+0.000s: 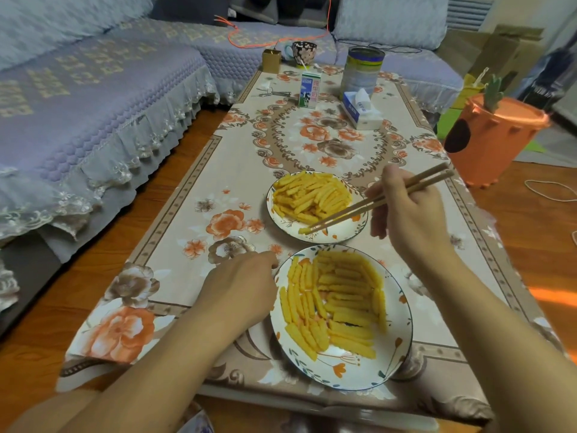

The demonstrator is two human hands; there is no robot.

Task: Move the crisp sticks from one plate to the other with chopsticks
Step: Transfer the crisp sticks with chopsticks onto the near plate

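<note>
Near plate (402,326); beyond, milk carton (309,90).

1. Soft, even indoor light; dimmer toward far sofa (93,89).
2. Warm bright patch on floor (549,292), right.
3. Wide-angle bending at edges.
4. Right hand (409,214) slightly motion-blurred; far corners soft.

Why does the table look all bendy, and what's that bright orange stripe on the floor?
Head view: the wide lens curves the table edges and stretches the near arms. The stripe looks like light falling on the wooden floor. The right hand holding the chopsticks is slightly blurred; the near plate of crisp sticks looks sharp.
</note>
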